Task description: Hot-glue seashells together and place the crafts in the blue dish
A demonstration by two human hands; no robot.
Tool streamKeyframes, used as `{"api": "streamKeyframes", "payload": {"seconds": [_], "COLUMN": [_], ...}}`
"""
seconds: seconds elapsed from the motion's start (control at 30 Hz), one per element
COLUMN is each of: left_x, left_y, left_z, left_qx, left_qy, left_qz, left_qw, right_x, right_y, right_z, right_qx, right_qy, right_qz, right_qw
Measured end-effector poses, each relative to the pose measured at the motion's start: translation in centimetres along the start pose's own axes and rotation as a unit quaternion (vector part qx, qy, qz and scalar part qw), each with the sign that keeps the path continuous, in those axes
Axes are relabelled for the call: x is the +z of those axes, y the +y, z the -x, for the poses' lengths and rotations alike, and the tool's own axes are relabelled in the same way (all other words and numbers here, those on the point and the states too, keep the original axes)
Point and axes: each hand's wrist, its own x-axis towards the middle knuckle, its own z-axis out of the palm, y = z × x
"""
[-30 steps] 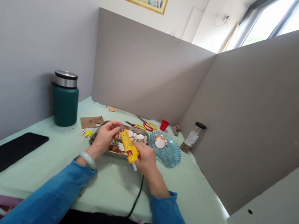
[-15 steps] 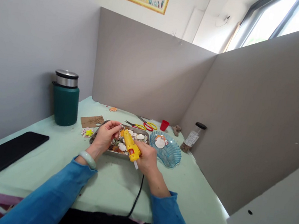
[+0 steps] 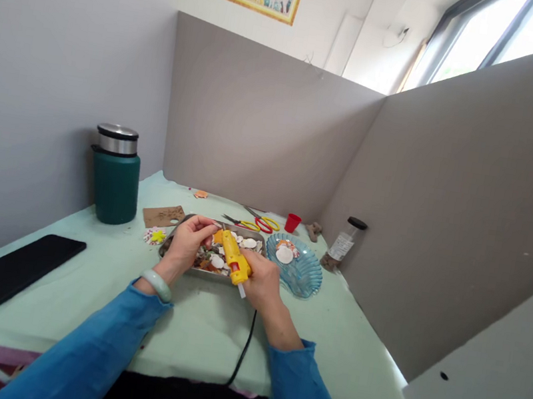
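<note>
My right hand [image 3: 260, 279] is wrapped round a yellow hot glue gun [image 3: 235, 259], a white glue stick poking out of its rear end. Its nozzle points up and left, close to the fingertips of my left hand [image 3: 190, 240]. Those fingers are pinched on a small pale piece, too small to name. Both hands are above a metal tray [image 3: 213, 277] filled with white shells and brown and orange bits. To the right, a blue shell-shaped plate [image 3: 305, 274] holds a white disc [image 3: 284, 255] with orange and white pieces beside it.
Scissors [image 3: 262, 224], a red cup [image 3: 292, 222] and a lidded jar [image 3: 344, 244] stand or lie farther back. On the left are a brown board [image 3: 162, 216], a green bottle [image 3: 114, 182] and a black mat [image 3: 5, 279]. A black cord [image 3: 244, 351] runs off the front edge.
The glue gun's nozzle has shifted slightly right, away from my left fingertips. My left hand keeps its pinch, and the rest of the table is unchanged.
</note>
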Motion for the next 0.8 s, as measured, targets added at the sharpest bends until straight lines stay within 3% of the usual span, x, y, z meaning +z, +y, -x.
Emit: {"api": "streamKeyframes", "payload": {"seconds": [0.8], "left_x": [-0.46], "left_y": [-1.00], "left_z": [-0.51], "left_qx": [0.022], "left_qy": [0.038], "left_qz": [-0.018], "left_qw": [0.999], "right_x": [0.04], "right_y": [-0.11], "right_z": [0.01], "right_qx": [0.016], "right_qy": [-0.011], "right_qz": [0.017], "right_qw": [1.000]}}
